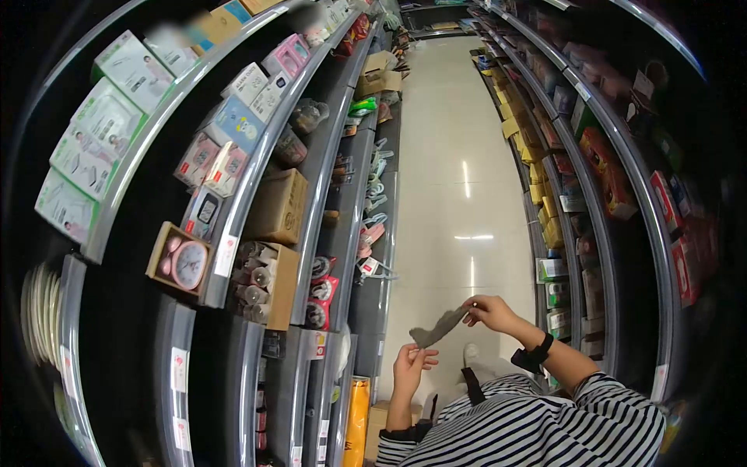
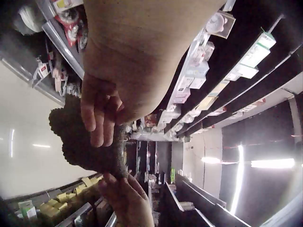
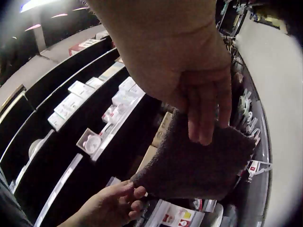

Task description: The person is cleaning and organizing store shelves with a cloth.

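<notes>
A dark grey, fuzzy cloth (image 1: 437, 331) is stretched between my two hands above the aisle floor. My left hand (image 1: 412, 370) pinches one corner between thumb and fingers. At the opposite end, my right hand (image 1: 495, 314) grips the cloth's upper edge, a little higher than the left. The left wrist view shows the cloth (image 2: 78, 135) hanging with a wavy, bumpy edge. Seen from the right wrist, the cloth (image 3: 194, 165) spreads out nearly flat, with the left hand (image 3: 111, 203) at its lower left corner. The fingers hide part of its upper edge.
Shelves on the left carry a boxed pink alarm clock (image 1: 188, 263), a brown carton (image 1: 278, 206) and white-green boxes (image 1: 93, 148). Yellow boxes (image 1: 537, 167) line the lower right shelf. A pale tiled floor (image 1: 436, 140) runs between the shelves.
</notes>
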`<state>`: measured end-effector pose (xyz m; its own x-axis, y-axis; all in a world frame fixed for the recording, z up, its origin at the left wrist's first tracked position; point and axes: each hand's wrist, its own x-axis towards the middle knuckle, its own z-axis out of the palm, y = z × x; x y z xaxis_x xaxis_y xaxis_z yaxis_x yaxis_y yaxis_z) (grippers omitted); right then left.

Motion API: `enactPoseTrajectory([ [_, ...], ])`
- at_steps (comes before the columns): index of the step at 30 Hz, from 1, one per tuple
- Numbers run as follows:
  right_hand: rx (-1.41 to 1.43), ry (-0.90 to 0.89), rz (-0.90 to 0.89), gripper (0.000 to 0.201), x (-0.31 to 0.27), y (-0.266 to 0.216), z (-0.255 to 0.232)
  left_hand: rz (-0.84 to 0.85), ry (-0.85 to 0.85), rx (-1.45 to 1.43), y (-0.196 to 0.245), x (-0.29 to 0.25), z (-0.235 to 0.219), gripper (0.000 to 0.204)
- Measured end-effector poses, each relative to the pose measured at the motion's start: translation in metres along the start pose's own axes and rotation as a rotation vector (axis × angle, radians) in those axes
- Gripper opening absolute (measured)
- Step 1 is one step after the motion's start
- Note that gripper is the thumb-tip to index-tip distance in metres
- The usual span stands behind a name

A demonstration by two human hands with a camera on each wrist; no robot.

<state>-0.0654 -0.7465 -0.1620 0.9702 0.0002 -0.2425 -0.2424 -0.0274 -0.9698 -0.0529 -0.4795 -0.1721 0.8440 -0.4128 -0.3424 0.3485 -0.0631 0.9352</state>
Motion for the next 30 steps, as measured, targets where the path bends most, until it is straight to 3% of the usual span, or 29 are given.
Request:
enactPoseTrajectory([
  [5,0.074,0.119,0.108,0.021,0.014,-0.019,-0.047,-0.043,-0.100,0.066,0.021,0.064,0.029,0.019],
  [13,0.393,0.244,0.182,0.021,0.067,0.004,-0.084,-0.069,-0.199,0.069,0.044,0.180,0.033,0.018],
  [22,0.312,0.339,0.113,0.020,0.208,-0.059,-0.127,-0.066,-0.317,0.100,0.127,0.347,0.007,0.021],
  [25,0.346,0.207,0.079,0.018,0.257,-0.069,-0.137,-0.048,-0.329,0.158,0.147,0.406,-0.015,0.021],
  [30,0.344,0.201,0.086,0.018,0.312,-0.090,-0.144,-0.071,-0.303,0.212,0.174,0.468,-0.030,0.020],
])
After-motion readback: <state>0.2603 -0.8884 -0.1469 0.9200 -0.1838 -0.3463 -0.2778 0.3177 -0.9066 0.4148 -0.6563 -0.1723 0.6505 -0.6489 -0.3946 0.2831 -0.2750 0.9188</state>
